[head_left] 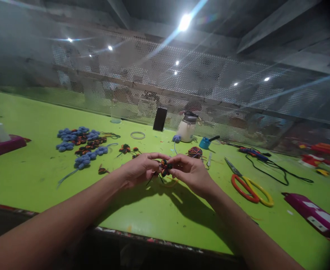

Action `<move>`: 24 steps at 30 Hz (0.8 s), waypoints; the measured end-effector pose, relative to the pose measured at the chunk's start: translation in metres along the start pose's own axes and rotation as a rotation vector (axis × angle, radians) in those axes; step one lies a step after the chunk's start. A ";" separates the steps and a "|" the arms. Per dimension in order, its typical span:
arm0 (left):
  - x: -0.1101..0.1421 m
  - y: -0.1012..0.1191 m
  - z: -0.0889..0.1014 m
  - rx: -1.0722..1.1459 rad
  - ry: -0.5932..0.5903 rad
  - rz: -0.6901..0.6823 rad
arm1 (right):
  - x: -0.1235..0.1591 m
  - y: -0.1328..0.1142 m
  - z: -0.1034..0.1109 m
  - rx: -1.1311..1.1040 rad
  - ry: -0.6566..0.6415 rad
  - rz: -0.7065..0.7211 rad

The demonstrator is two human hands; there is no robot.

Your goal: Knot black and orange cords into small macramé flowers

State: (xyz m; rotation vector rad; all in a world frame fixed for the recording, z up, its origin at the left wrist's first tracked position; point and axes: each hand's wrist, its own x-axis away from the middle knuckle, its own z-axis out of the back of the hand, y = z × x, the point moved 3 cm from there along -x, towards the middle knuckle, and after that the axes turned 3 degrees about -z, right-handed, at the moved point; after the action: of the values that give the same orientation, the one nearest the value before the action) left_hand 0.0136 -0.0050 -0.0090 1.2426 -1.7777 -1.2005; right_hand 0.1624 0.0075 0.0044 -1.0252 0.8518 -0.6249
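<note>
Close in front of me, my left hand and my right hand both pinch a small dark yarn flower of mixed green, orange and black. Loose yarn ends hang below it, above the green table. Beyond my left hand lies a similar multicoloured yarn flower. A ball of multicoloured yarn rests just past my right hand. Further left is a cluster of blue yarn flowers mixed with dark multicoloured ones.
Scissors with red and yellow handles lie right of my right arm, near a purple power strip. Black cords stretch behind them. At the back stand a phone, a pale jug and a blue pot.
</note>
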 end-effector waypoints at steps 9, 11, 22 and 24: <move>-0.005 -0.005 0.007 -0.125 -0.070 -0.071 | 0.001 0.003 -0.001 0.265 0.074 0.056; -0.006 -0.007 0.007 -0.151 -0.049 -0.066 | 0.001 0.003 0.000 0.321 0.094 0.084; -0.002 0.001 0.003 -0.032 0.077 -0.029 | 0.001 0.000 0.004 0.238 0.213 0.089; 0.000 0.002 0.004 -0.024 0.059 -0.017 | 0.000 -0.003 0.015 0.194 0.280 0.056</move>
State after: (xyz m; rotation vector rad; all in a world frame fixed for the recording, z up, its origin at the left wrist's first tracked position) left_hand 0.0097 -0.0031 -0.0080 1.2683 -1.7089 -1.1792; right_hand 0.1749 0.0133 0.0112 -0.7460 1.0387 -0.7985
